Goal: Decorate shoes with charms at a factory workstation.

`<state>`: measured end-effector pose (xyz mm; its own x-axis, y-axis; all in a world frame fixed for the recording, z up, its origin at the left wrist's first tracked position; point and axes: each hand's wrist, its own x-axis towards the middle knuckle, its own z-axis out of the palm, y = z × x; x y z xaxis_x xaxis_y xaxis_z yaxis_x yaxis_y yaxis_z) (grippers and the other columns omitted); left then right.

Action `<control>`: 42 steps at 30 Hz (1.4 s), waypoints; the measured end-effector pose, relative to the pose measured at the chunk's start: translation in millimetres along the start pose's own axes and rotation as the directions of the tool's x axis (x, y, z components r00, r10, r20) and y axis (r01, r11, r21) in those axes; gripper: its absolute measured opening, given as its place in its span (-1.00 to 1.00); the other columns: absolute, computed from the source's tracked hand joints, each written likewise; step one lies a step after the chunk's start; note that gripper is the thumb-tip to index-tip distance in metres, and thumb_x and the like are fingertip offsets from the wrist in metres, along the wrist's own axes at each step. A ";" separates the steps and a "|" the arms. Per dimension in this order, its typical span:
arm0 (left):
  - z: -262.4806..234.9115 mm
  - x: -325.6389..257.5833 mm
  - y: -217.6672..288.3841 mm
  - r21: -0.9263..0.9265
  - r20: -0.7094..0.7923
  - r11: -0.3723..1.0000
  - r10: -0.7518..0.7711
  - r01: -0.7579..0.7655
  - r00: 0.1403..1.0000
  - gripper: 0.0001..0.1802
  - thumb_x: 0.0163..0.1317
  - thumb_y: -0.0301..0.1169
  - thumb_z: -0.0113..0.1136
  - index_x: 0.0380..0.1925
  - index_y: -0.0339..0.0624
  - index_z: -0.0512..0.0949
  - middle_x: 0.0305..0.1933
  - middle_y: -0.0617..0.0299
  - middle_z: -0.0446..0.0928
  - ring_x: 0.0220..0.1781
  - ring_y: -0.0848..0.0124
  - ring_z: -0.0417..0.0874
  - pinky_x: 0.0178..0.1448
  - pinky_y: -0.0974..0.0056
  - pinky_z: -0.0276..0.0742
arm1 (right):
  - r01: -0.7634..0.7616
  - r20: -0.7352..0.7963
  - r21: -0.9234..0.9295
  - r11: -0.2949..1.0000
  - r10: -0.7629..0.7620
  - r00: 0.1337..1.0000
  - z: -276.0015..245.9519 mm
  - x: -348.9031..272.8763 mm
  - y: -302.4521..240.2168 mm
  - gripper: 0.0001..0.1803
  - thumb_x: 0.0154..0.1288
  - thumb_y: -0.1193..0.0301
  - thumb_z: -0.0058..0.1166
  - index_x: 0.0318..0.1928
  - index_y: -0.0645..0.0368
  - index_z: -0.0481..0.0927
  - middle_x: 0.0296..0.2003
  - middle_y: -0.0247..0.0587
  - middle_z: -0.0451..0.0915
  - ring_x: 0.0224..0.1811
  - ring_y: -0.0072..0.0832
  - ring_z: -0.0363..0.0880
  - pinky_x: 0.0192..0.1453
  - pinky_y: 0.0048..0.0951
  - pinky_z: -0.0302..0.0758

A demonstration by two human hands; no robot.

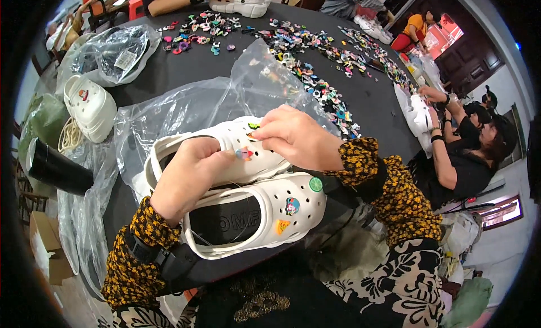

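Right hand: the thumb and forefinger of the right hand (298, 133) are pinched together on a small dark shoe charm (251, 137); whether its stem is seated cannot be told.
Left hand: the upper clog (256, 166) is clasped by the left hand (189, 173), the thumb pressed beside a pink-and-blue charm (244, 153); most fingers are hidden.
Upper clog: it is held at the centre of the frame, toe to the right; a green charm (253, 125) is set near the pinch.
Lower clog: just below, the lower clog (276, 209) is fitted with a lime-slice charm (315, 184), a cartoon-figure charm (292, 205) and a yellow triangular charm (283, 226).
Risks: the tiny charm could be dropped if the pinch is loosened; its stem could be bent if pushed off-centre; the pink-and-blue charm could be dislodged by thumb pressure.
Beyond: a clear plastic bag (186, 105) is spread behind the clogs; loose charms (321, 63) are strewn across the upper centre, where a fallen one could be lost.
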<state>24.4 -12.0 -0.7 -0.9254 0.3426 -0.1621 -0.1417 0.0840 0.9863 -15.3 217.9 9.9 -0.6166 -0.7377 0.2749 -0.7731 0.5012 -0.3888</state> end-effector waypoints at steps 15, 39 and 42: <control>0.0 19.2 13.3 -0.246 -0.001 0.905 -0.359 0.348 0.933 -0.64 0.18 -0.45 0.21 -0.15 -0.60 0.45 -0.25 -0.13 0.60 -0.28 0.21 0.70 -0.21 0.16 0.69 | 0.016 0.025 -0.004 1.000 -0.016 1.000 -2.2 6.0 5.3 -0.86 0.16 0.52 0.10 -0.27 0.26 0.65 -0.29 -0.10 0.58 -0.11 -0.17 0.49 0.00 -0.23 0.41; 11.8 6.3 -3.1 -0.304 0.099 0.934 -0.165 0.188 0.981 -0.76 0.15 -0.61 0.11 -0.19 -0.53 0.56 -0.22 0.05 0.63 -0.25 0.38 0.67 -0.13 0.29 0.61 | 0.246 0.274 -0.211 0.946 -0.184 0.944 5.2 -7.5 -8.5 -0.67 0.09 0.54 0.05 -0.07 0.27 0.55 -0.13 -0.20 0.44 0.03 -0.25 0.37 0.13 -0.22 0.30; 13.8 8.5 -0.5 -0.215 0.083 0.959 -0.169 0.183 0.982 -0.77 0.15 -0.60 0.11 -0.20 -0.52 0.57 -0.23 0.07 0.64 -0.26 0.39 0.67 -0.17 0.32 0.60 | 0.249 0.269 -0.230 0.941 -0.184 0.945 4.1 -5.3 -9.5 -0.68 0.08 0.54 0.05 -0.08 0.30 0.54 -0.14 -0.17 0.43 0.03 -0.24 0.36 0.14 -0.22 0.30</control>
<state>21.4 3.8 -3.0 -0.8559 0.3995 -0.3283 -0.3809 -0.0576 0.9228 -4.1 215.2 8.6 -0.4003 -0.9115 0.0946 -0.9150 0.3920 -0.0954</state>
